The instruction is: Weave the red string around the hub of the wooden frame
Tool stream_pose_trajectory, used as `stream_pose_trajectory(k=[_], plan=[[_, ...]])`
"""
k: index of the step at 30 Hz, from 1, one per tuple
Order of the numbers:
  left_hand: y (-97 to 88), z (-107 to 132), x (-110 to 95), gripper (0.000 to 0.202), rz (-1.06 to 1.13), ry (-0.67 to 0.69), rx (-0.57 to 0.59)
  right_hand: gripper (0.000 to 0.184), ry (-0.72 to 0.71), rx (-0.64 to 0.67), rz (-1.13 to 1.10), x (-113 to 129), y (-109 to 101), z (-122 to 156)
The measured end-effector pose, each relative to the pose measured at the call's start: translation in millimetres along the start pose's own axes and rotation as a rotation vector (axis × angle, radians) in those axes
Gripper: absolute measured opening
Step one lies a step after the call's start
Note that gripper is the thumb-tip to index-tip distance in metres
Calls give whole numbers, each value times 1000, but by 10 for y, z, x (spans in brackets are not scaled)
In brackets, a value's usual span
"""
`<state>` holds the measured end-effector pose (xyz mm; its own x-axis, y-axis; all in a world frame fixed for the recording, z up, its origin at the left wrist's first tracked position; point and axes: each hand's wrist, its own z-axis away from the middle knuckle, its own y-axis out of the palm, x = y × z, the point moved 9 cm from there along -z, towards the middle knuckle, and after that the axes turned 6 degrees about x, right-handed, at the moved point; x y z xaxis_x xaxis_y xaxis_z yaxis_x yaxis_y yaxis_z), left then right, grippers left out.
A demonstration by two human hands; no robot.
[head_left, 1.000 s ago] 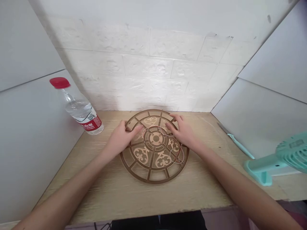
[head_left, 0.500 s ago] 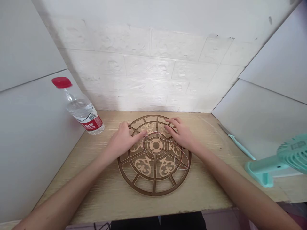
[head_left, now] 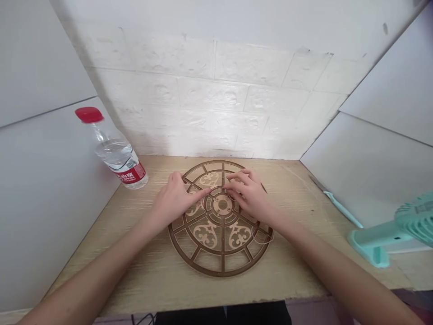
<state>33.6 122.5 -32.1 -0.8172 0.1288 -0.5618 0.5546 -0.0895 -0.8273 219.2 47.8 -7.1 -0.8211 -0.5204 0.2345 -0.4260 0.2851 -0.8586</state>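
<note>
L hand (head_left: 174, 198), fingers together, and R hand (head_left: 249, 194), fingers bunched, grip unclear, work over hub (head_left: 222, 205) of fretwork wooden trivet (head_left: 219, 274) lying on board (head_left: 135, 275). Thin clear loop (head_left: 262, 239) could snag in cutouts if tugged. Vs earlier: R hand nearer hub.

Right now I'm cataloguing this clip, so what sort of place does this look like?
Probably a small improvised craft booth rather than a proper workshop: a wood-grain tabletop boxed in by a white brick-textured wall, holding a fretwork wooden disc, with a water bottle and mint desk fan nearby.
</note>
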Motion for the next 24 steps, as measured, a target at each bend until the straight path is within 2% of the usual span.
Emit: stream_pose_trajectory(k=[5, 20, 24], plan=[[19, 56, -91, 85, -120, 23, 35, 20, 32, -33, -85, -11, -25, -14], [10, 101, -120, 81, -137, 50, 3, 21, 111, -13, -202, -82, -64, -49], [20, 112, -125, 82, -131, 54, 11, 23, 177, 11, -249, -149, -48, -44]])
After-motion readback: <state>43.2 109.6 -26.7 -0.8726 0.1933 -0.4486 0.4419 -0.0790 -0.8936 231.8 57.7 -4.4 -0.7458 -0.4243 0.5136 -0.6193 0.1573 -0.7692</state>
